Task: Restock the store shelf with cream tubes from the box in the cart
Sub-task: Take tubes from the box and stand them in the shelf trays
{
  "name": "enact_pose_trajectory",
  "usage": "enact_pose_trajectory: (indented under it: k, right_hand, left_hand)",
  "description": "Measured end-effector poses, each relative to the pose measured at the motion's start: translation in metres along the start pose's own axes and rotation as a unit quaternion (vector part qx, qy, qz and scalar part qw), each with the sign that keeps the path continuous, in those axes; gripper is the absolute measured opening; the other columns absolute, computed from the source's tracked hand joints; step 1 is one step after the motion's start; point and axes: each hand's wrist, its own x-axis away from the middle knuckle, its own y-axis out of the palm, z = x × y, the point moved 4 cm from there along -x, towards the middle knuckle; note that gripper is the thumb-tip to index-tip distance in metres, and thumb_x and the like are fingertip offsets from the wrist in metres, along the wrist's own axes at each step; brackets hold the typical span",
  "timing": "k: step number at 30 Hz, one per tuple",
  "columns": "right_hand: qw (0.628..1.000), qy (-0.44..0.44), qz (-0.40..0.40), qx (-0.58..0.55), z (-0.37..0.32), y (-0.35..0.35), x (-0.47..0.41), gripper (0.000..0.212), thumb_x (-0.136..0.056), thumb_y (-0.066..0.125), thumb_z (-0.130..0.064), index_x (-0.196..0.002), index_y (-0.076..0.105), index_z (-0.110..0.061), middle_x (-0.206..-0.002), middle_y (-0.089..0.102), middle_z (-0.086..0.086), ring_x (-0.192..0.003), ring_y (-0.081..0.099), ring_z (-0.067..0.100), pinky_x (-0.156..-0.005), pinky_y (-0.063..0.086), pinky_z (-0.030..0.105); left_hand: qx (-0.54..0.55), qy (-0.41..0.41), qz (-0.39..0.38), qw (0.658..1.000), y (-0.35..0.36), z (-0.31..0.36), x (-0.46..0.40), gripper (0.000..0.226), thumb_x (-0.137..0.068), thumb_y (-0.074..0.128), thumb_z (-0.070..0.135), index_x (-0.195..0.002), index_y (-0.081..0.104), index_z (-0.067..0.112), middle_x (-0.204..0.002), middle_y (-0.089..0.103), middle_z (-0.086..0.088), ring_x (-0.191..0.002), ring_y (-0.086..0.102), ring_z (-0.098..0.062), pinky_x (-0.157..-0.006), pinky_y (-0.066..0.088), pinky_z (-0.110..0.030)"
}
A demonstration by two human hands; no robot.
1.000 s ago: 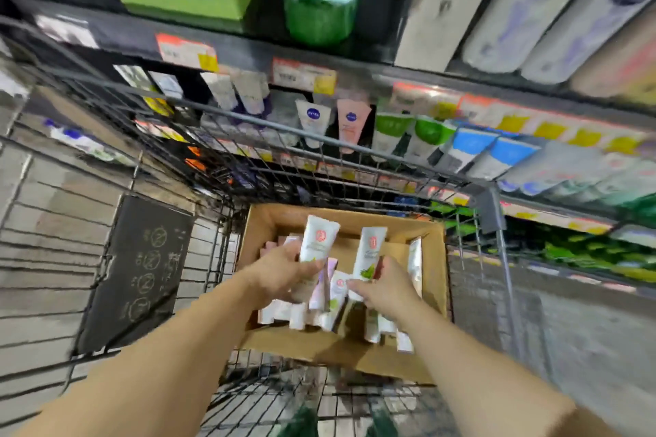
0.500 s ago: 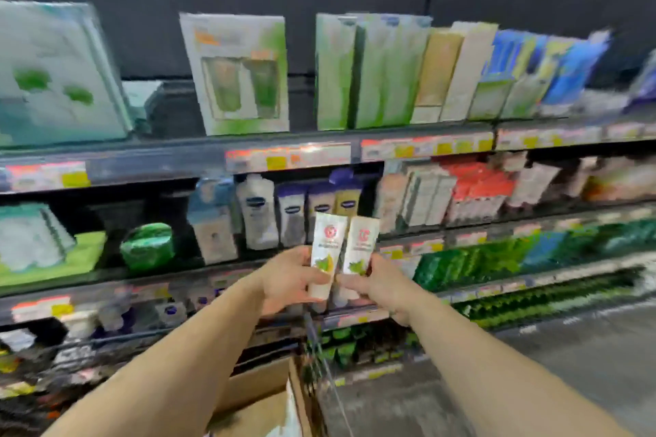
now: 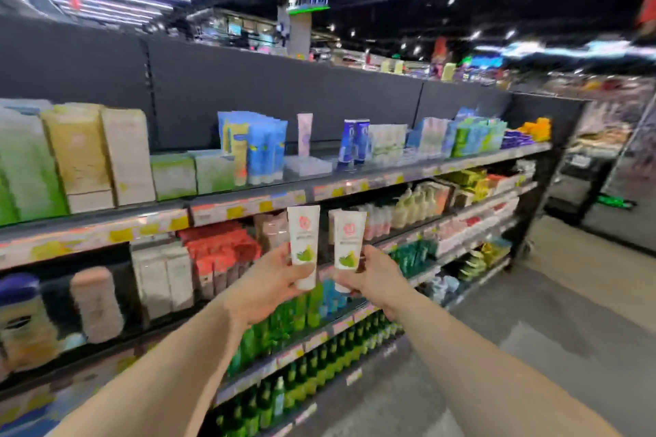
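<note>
Pale green and cream cartons [image 3: 76,156] stand at far left on the top shelf [image 3: 248,204], packed side by side, upright. Below them, on the second shelf, a large jar with a blue lid [image 3: 21,323] sits beside a peach-coloured bottle [image 3: 96,305]; both blurred, labels unreadable. Further right on that level: white boxes [image 3: 163,278], then red boxes [image 3: 220,252].

Left hand [image 3: 269,289]: raised in front of the shelving, fingers wrapped around the lower end of a white cream tube [image 3: 303,245]. Tube upright, red round mark near its top, green leaf print near the bottom. Thumb lies across the front of the tube.

Right hand [image 3: 372,280]: raised at the same height, just beside the left. Fingers curled around the lower end of a second cream tube [image 3: 349,241] of the same print, also upright. The two tubes stand close together, a narrow gap between them; neither touches a shelf. Both are held in front of the second shelf level, below the yellow and orange price strip.

Top shelf above the hands: blue packs [image 3: 262,149], one single pale tube [image 3: 304,133] standing upright, two dark blue tubes [image 3: 355,142], then green and blue packs to the right.

Lower shelves: rows of green bottles [image 3: 284,326].

Right side: grey floor [image 3: 532,312], aisle open. Cart and box not in view.
</note>
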Motion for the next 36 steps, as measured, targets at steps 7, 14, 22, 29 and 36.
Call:
enact_pose_trajectory:
  k: [7, 14, 22, 29, 36]
  right_hand:
    - [0.996, -0.009, 0.071, -0.058, 0.031, -0.117, -0.048, 0.040, -0.087, 0.073, -0.023, -0.121, 0.052, -0.024, -0.109, 0.066, -0.007, -0.097, 0.065, 0.013, -0.065, 0.054, 0.023]
    - [0.990, -0.027, 0.126, -0.052, 0.044, -0.190, -0.149, 0.026, -0.086, 0.074, -0.020, -0.104, 0.058, -0.029, -0.103, 0.066, -0.003, -0.093, 0.066, 0.018, -0.077, 0.060, 0.036]
    - [0.986, -0.055, 0.157, -0.009, 0.037, -0.268, -0.303, 0.033, -0.082, 0.077, -0.023, -0.111, 0.063, -0.019, -0.104, 0.070, -0.004, -0.095, 0.066, 0.012, -0.075, 0.051, 0.026]
    - [0.983, -0.102, 0.146, 0.032, 0.041, -0.324, -0.432, 0.024, -0.084, 0.074, -0.025, -0.106, 0.065, -0.028, -0.102, 0.071, -0.011, -0.094, 0.064, 0.011, -0.080, 0.051, 0.030]
    - [0.984, -0.136, 0.049, 0.106, 0.049, -0.336, -0.550, 0.032, -0.082, 0.075, -0.037, -0.105, 0.061, -0.021, -0.097, 0.070, -0.008, -0.090, 0.064, 0.014, -0.079, 0.053, 0.034]
  left_hand:
    - [-0.062, 0.049, -0.010, 0.997, 0.089, 0.017, -0.109, 0.028, -0.091, 0.061, -0.002, -0.116, 0.062, 0.009, -0.105, 0.075, -0.004, -0.097, 0.071, -0.020, -0.088, 0.056, -0.039]
    - [-0.112, 0.090, -0.016, 0.989, 0.110, 0.032, -0.230, 0.020, -0.094, 0.060, 0.004, -0.105, 0.063, 0.020, -0.087, 0.075, -0.001, -0.082, 0.069, -0.022, -0.077, 0.052, -0.040]
    - [-0.173, 0.117, 0.025, 0.978, 0.119, 0.070, -0.390, 0.023, -0.089, 0.068, 0.016, -0.105, 0.064, 0.031, -0.118, 0.070, 0.003, -0.108, 0.066, -0.017, -0.098, 0.052, -0.047]
    - [-0.223, 0.139, 0.107, 0.959, 0.144, 0.067, -0.465, 0.019, -0.092, 0.065, 0.018, -0.100, 0.059, 0.034, -0.104, 0.066, 0.017, -0.091, 0.062, 0.002, -0.064, 0.051, -0.013]
    - [-0.268, 0.123, 0.226, 0.929, 0.164, 0.067, -0.509, 0.022, -0.091, 0.067, 0.022, -0.109, 0.062, 0.032, -0.103, 0.068, 0.020, -0.094, 0.063, 0.005, -0.067, 0.047, -0.010]
